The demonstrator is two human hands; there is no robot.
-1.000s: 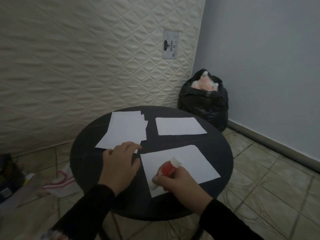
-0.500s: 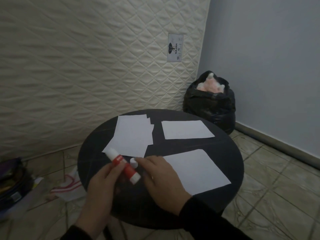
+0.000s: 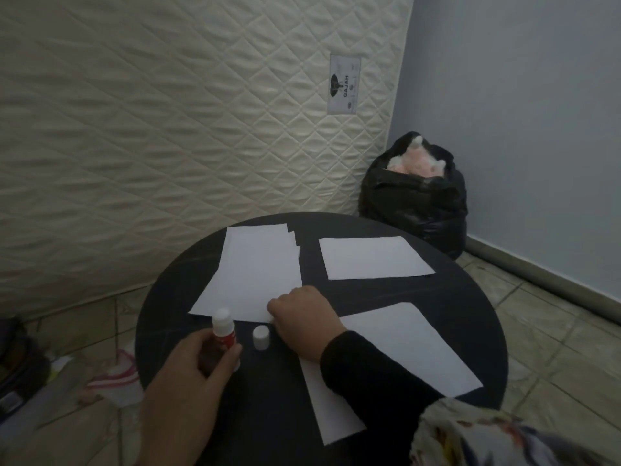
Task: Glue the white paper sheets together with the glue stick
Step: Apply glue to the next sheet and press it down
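- Left hand [image 3: 198, 361] grips the upright glue stick [image 3: 224, 331], covering its lower half.
- Right hand [image 3: 302, 314] rests curled on the paper stack [image 3: 255, 270]; whether it pinches a sheet is hidden.

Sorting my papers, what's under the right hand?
The right hand rests on the near edge of the paper stack. Black table shows beside it; what lies directly beneath is covered.
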